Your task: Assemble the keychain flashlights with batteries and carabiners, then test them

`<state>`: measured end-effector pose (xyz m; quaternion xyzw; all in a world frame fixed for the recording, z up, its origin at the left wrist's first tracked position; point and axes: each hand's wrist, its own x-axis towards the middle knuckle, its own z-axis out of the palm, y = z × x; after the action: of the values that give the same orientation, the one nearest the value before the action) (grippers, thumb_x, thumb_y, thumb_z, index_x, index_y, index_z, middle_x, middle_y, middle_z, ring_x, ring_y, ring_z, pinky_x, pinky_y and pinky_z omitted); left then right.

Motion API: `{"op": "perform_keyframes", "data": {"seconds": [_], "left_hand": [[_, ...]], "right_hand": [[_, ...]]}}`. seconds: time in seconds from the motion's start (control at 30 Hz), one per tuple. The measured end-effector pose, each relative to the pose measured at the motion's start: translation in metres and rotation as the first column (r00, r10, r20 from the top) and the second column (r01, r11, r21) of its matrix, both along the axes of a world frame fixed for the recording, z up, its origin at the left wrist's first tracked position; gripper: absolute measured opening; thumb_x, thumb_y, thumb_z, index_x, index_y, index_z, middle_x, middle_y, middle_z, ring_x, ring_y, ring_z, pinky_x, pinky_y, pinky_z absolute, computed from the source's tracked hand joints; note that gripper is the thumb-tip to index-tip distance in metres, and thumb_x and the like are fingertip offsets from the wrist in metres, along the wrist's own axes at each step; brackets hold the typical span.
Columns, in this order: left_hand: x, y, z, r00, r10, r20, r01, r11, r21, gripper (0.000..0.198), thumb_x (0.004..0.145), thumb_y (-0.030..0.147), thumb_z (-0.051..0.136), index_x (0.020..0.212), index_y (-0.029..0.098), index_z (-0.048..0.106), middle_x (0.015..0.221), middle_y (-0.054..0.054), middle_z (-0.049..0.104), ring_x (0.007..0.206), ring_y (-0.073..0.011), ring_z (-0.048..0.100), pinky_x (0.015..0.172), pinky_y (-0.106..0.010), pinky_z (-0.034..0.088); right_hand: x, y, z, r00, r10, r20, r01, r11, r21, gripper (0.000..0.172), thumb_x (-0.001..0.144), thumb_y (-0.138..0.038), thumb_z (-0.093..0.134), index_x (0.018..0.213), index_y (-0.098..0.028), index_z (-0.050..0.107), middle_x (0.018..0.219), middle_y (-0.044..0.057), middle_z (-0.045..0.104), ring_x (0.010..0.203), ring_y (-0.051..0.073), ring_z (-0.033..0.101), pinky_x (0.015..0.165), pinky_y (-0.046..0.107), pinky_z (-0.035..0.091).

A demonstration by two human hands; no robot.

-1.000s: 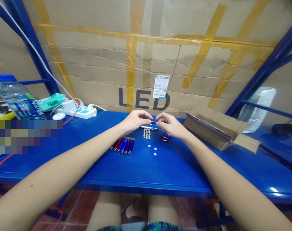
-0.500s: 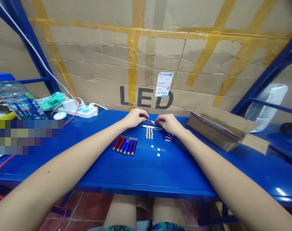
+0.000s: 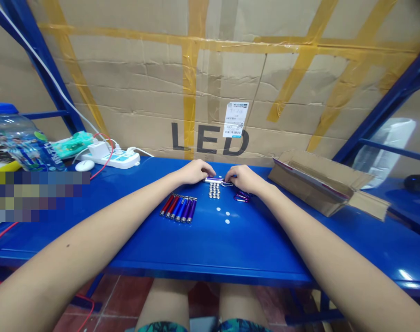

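Cardboard with big letters LED [image 3: 210, 139] stands behind blue worktop [image 3: 210, 249], where a silver pen [image 3: 213, 181] lies close beside a purple pen [image 3: 213, 178]. Left hand [image 3: 196, 172] bends its fingers at their nine o'clock end, right hand [image 3: 243, 177] at three o'clock; whether either is gripping, I cannot tell. Small silver pieces [image 3: 214, 189] lie at six o'clock, coloured pens [image 3: 181, 209] at eight

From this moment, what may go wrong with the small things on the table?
The small silver pieces sit in a block near the silver tube; a slip of the right grip might scatter them. The coloured tubes lie side by side near the left forearm, which might roll them. The white discs look loose and could go missing.
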<state>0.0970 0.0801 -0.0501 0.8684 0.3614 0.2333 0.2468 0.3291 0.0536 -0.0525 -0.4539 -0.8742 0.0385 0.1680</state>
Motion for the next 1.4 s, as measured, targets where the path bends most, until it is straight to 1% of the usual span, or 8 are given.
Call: {"op": "perform_keyframes", "data": {"seconds": [0.2,0.37,0.53,0.67,0.87,1.0,1.2,1.4], "left_hand": [[-0.002,0.0,0.0,0.999,0.033,0.032,-0.033,0.999,0.004,0.03,0.08,0.013,0.054,0.099,0.02,0.077,0.105,-0.005,0.076,0.101,-0.0223,0.068,0.093,-0.035,0.049],[-0.005,-0.004,0.002,0.998,0.057,-0.004,-0.057,0.998,0.01,0.03,0.086,0.021,0.053,0.107,0.021,0.075,0.115,-0.005,0.074,0.109,-0.023,0.065,0.098,-0.036,0.046],[-0.013,-0.008,0.009,0.996,0.092,0.013,-0.093,0.994,0.064,0.027,0.085,0.023,0.054,0.102,0.017,0.074,0.11,-0.008,0.074,0.103,-0.023,0.065,0.096,-0.037,0.046],[-0.023,-0.019,0.029,1.0,0.013,0.026,-0.015,0.997,0.081,0.019,0.076,0.023,0.062,0.091,0.016,0.072,0.09,-0.006,0.073,0.083,-0.0193,0.064,0.078,-0.032,0.048],[-0.031,-0.045,0.054,0.931,-0.228,-0.284,0.174,0.964,-0.203,0.009,0.072,0.026,0.067,0.075,0.02,0.074,0.075,0.0,0.071,0.071,-0.0154,0.061,0.068,-0.026,0.044],[-0.028,-0.05,0.05,0.904,-0.273,-0.329,0.172,0.937,-0.303,0.009,0.069,0.023,0.068,0.075,0.021,0.074,0.074,0.0,0.071,0.07,-0.0159,0.062,0.066,-0.026,0.044],[-0.026,-0.051,0.047,0.895,-0.308,-0.321,0.204,0.926,-0.319,0.007,0.07,0.023,0.068,0.076,0.021,0.073,0.077,-0.001,0.073,0.071,-0.018,0.064,0.064,-0.027,0.044],[-0.016,-0.059,0.046,0.913,-0.266,-0.308,0.216,0.958,-0.188,0.009,0.076,0.02,0.064,0.081,0.02,0.071,0.08,-0.001,0.073,0.075,-0.017,0.064,0.068,-0.027,0.046]], "right_hand": [[0.0,-0.007,0.006,0.998,-0.028,-0.059,0.026,0.999,-0.036,0.037,0.08,0.0,0.045,0.088,-0.018,0.076,0.098,0.007,0.076,0.091,0.021,0.067,0.084,0.029,0.047],[-0.001,-0.016,0.01,0.984,-0.07,-0.165,0.083,0.994,0.068,0.032,0.079,-0.002,0.045,0.087,-0.016,0.072,0.091,0.007,0.074,0.085,0.02,0.065,0.078,0.029,0.046],[-0.03,-0.064,0.019,0.947,0.159,-0.28,-0.162,0.987,0.01,0.03,0.085,-0.008,0.047,0.097,-0.018,0.072,0.094,0.004,0.075,0.083,0.017,0.065,0.078,0.028,0.048],[-0.057,-0.099,0.017,0.898,0.372,-0.233,-0.395,0.917,-0.057,0.03,0.087,-0.011,0.051,0.106,-0.019,0.072,0.107,0.006,0.075,0.097,0.019,0.067,0.09,0.033,0.049],[-0.067,-0.102,0.009,0.87,0.472,-0.142,-0.485,0.871,-0.075,0.026,0.094,-0.018,0.05,0.108,-0.019,0.071,0.106,0.008,0.073,0.098,0.02,0.066,0.092,0.033,0.047],[-0.062,-0.101,0.016,0.892,0.446,-0.075,-0.452,0.882,-0.13,0.017,0.092,-0.018,0.052,0.083,-0.018,0.066,0.081,0.004,0.068,0.075,0.015,0.059,0.072,0.027,0.043],[-0.052,-0.111,0.03,0.962,0.259,0.083,-0.226,0.932,-0.283,0.012,0.081,-0.019,0.058,0.072,-0.019,0.051,0.07,0.001,0.058,0.061,0.013,0.046,0.057,0.025,0.032],[-0.02,-0.1,0.044,0.991,0.106,-0.075,-0.122,0.959,-0.255,0.013,0.076,-0.02,0.061,0.079,-0.021,0.048,0.072,-0.002,0.058,0.062,0.012,0.049,0.056,0.024,0.035]]}}
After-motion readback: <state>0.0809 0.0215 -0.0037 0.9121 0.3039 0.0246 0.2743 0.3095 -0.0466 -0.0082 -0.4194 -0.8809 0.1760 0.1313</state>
